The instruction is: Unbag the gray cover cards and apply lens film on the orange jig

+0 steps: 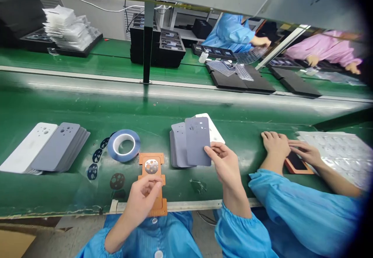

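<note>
Item one: our right hand (225,165), thumb and fingers pinching the lower right corner of a grey panel (198,141), which is lifted and held upright just above a short stack of like grey panels (178,146) on the green belt (175,106); a white panel (212,128) shows behind it. Item two: our left hand (142,199), fingertips drawn together and resting on the middle of an orange jig (154,160) at the belt's near edge; we cannot tell whether they pinch anything. A pale perforated disc (151,166) sits in the jig's upper part. To the left: a blue tape roll (124,145) lying flat, dark perforated stickers (96,155) stuck to the belt, then a fanned pile of grey panels (61,146) with a white one (29,147) beside it. To the right: a co-worker's two hands (275,145) pressed on a dark piece in an orange frame (295,162), clear blister trays (340,153) beyond. Across the belt: black trays (159,44).
</note>
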Available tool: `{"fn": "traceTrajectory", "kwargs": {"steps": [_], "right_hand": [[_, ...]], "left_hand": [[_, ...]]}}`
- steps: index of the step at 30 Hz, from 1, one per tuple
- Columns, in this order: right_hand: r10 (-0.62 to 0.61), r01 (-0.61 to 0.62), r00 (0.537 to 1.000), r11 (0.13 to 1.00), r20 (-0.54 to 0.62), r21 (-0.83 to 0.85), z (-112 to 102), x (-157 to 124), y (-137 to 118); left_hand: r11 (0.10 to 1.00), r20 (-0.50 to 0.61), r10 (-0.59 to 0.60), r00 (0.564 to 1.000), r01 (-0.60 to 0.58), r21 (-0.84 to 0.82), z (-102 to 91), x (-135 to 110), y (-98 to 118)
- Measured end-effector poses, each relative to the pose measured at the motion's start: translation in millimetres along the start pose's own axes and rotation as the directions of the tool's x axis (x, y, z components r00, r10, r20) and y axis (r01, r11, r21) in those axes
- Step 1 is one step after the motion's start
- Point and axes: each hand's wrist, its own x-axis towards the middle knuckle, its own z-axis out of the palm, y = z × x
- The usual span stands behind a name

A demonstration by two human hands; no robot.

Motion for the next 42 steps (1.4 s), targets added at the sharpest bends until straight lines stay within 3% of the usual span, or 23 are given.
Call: {"fn": "traceTrajectory", "kwargs": {"steps": [3, 6, 8, 10, 13, 15, 17, 18, 20, 23, 27, 31, 34, 38, 40, 42], "right_hand": [[-0.007, -0.024, 0.976, 0.99, 0.22, 0.138, 22.1, -45.5, -3.6], [0.084, -0.166, 0.877, 0.977, 0.473, 0.136, 47.7, -91.1, 11.6], [0.118, -0.196, 0.811, 0.978, 0.573, 0.077, 59.1, -107.7, 23.6], [0.09, -0.126, 0.815, 0.992, 0.573, 0.023, 64.9, -109.1, 29.3], [-0.029, 0.051, 0.843, 0.998, 0.537, -0.026, 69.5, -90.9, 21.9], [-0.123, 0.194, 0.803, 0.979, 0.583, -0.06, 74.1, -75.0, 11.3], [-0.216, 0.343, 0.737, 0.936, 0.64, -0.079, 80.3, -62.7, 1.6], [-0.254, 0.406, 0.709, 0.91, 0.658, -0.087, 83.6, -58.8, -1.9], [-0.296, 0.493, 0.674, 0.863, 0.677, -0.114, 89.0, -55.7, -5.6], [-0.292, 0.542, 0.664, 0.823, 0.689, -0.173, 92.3, -59.6, -3.9], [-0.294, 0.556, 0.692, 0.799, 0.66, -0.228, 90.5, -67.5, 4.6], [-0.296, 0.596, 0.678, 0.756, 0.673, -0.268, 92.4, -71.5, 15.4], [-0.286, 0.647, 0.661, 0.686, 0.694, -0.334, 98.6, -75.6, 25.2], [-0.307, 0.692, 0.711, 0.466, 0.633, -0.551, 108.5, -90.5, 36.8], [-0.299, 0.728, 0.679, 0.388, 0.67, -0.565, 112.3, -101.8, 41.2], [-0.263, 0.765, 0.632, 0.364, 0.729, -0.531, 115.6, -112.7, 45.2]], "left_hand": [[0.98, 0.087, -0.016, 0.996, 0.033, -0.195, -3.5, -10.1, -1.0], [0.953, 0.095, -0.055, 0.994, 0.08, -0.291, -7.7, -21.0, -8.0], [0.954, 0.058, -0.133, 0.989, 0.144, -0.264, -12.0, -27.0, -14.8], [0.959, 0.023, -0.189, 0.982, 0.19, -0.208, -16.9, -31.1, -21.9], [0.976, -0.013, -0.178, 0.984, 0.175, -0.127, -23.2, -33.1, -31.8], [0.993, -0.052, -0.113, 0.992, 0.112, -0.026, -26.4, -32.2, -38.0], [0.987, -0.125, 0.033, 0.992, -0.013, 0.158, -29.4, -31.4, -43.9], [0.956, -0.162, 0.143, 0.976, -0.094, 0.277, -31.1, -31.6, -46.6], [0.818, -0.173, 0.388, 0.905, -0.252, 0.516, -35.1, -34.0, -51.5], [0.543, -0.005, 0.595, 0.804, -0.398, 0.74, -40.3, -42.6, -58.2], [0.302, 0.243, 0.528, 0.814, -0.447, 0.842, -40.8, -54.4, -67.6], [0.182, 0.342, 0.457, 0.821, -0.463, 0.867, -37.9, -56.8, -73.7], [0.17, 0.371, 0.449, 0.813, -0.485, 0.858, -37.9, -55.4, -74.3], [0.177, 0.384, 0.442, 0.81, -0.498, 0.849, -38.7, -54.3, -75.0], [0.196, 0.37, 0.46, 0.808, -0.498, 0.844, -38.3, -54.1, -76.4], [0.223, 0.347, 0.489, 0.8, -0.499, 0.837, -37.6, -53.7, -78.0]]}}
